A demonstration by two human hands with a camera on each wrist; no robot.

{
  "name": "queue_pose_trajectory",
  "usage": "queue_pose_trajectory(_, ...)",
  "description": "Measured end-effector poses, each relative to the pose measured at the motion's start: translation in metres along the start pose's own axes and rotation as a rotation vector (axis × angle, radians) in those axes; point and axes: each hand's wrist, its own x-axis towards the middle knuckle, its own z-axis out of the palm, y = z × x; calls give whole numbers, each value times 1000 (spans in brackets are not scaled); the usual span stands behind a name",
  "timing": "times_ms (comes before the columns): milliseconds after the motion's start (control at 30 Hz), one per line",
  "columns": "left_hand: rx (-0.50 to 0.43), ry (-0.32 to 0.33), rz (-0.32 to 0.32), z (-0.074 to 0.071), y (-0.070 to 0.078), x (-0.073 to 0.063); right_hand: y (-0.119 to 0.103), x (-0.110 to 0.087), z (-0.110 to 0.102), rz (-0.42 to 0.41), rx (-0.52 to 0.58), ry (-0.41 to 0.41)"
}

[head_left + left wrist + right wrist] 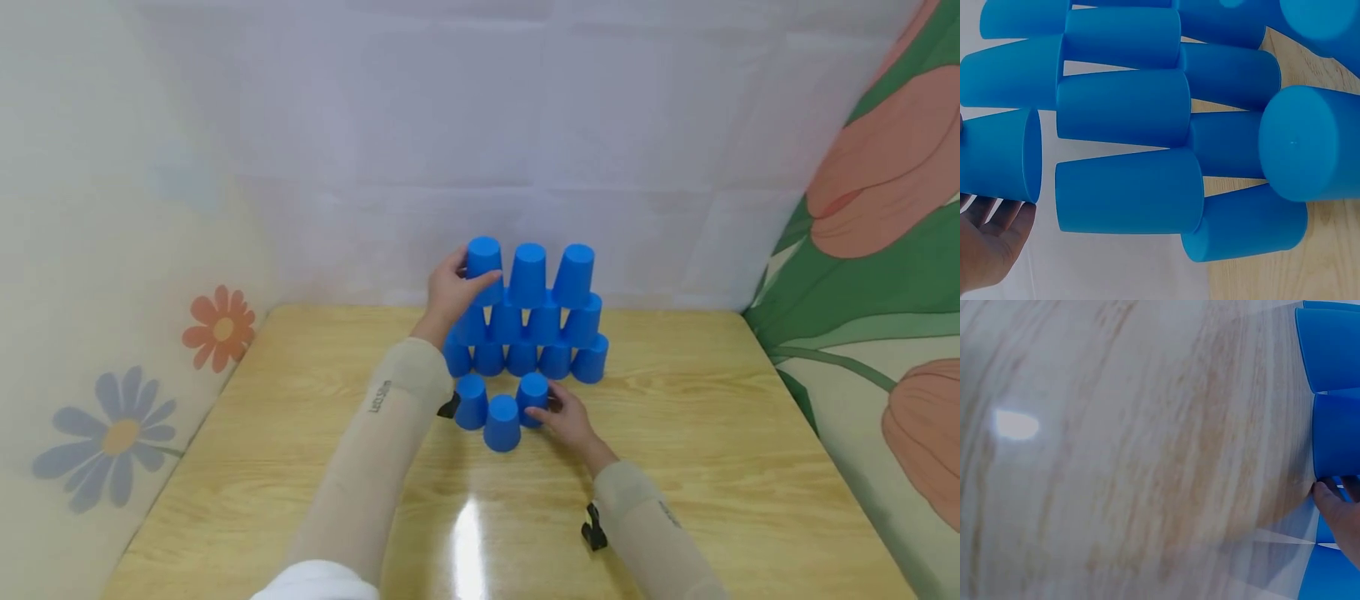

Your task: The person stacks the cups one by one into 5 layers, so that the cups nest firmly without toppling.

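My left hand (450,293) holds an upside-down blue cup (483,260) at the upper left of a cup wall. In the left wrist view a gap shows between this held cup (994,153) and the cup (1129,190) below it. Two more cups, a middle one (529,275) and a right one (576,275), stand on the same level. My right hand (572,419) grips the right cup (533,398) of a front group of three, thumb on its near side. Beside it are the front cup (502,425) and the left cup (471,402).
Under the top level, the wall has a middle row (543,323) and a bottom row (521,358) of several upside-down blue cups each. All rest on a wood-grain table (697,400). A white cloth backdrop (450,125) hangs close behind; flower-printed panels (885,183) flank the table.
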Motion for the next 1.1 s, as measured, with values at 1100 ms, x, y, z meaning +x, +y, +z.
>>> queue_pose_trajectory(1100, -87, -73, -148, -32, 95, -57, 7, 3, 1, -16, 25, -10)
